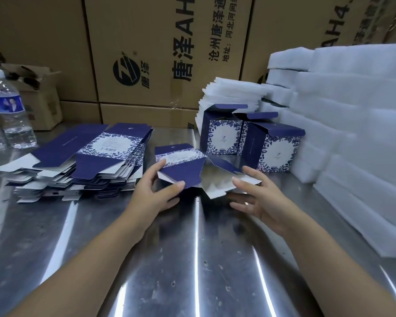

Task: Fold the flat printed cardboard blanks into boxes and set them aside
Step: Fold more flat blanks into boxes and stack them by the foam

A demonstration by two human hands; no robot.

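A half-formed navy and white floral box (183,165) lies on its side at the middle of the steel table (192,259), its end flaps spread open toward me. My left hand (153,193) grips its left side, thumb on top and fingers under a navy flap. My right hand (258,197) holds the white-lined flaps at the right, fingers spread. A fanned stack of flat printed blanks (82,161) lies to the left. Three folded boxes (224,133) stand upright behind, lids open.
White foam sheets (357,124) are piled high along the right side, with a smaller foam stack (233,92) behind the boxes. A water bottle (12,110) stands at the far left. Large brown cartons (158,53) wall off the back.
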